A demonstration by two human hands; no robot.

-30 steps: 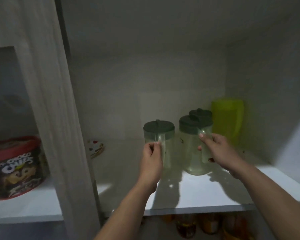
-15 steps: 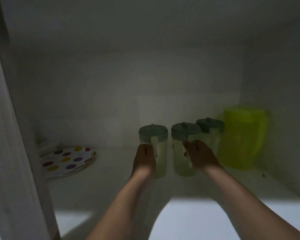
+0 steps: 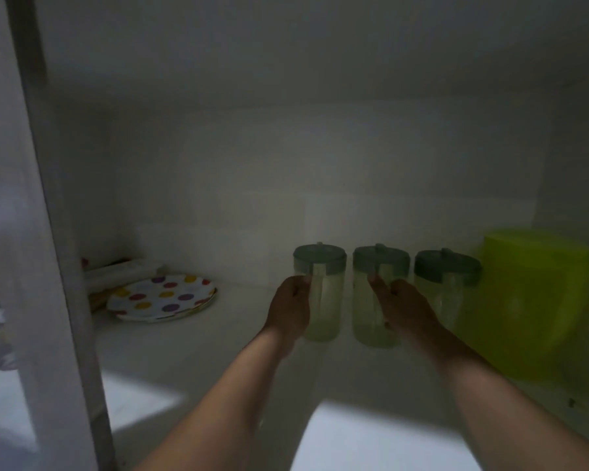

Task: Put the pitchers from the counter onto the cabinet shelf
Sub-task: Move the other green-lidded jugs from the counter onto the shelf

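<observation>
Three clear pitchers with dark green lids stand in a row deep on the white cabinet shelf (image 3: 198,348). My left hand (image 3: 290,309) is closed around the handle of the left pitcher (image 3: 327,300). My right hand (image 3: 405,309) grips the handle of the middle pitcher (image 3: 364,307). The right pitcher (image 3: 447,287) stands free just beside them, partly behind my right hand. A larger lime-green pitcher (image 3: 531,300) sits at the far right, against the cabinet wall.
A polka-dot plate (image 3: 162,297) lies at the back left of the shelf, with a white roll-shaped item (image 3: 123,270) behind it. A vertical cabinet divider (image 3: 48,232) bounds the left side. The interior is dim.
Both hands have pushed their two pitchers deeper into the shelf, lining them up with the third one. My view has moved closer and rightward; the cereal tub is out of sight.
</observation>
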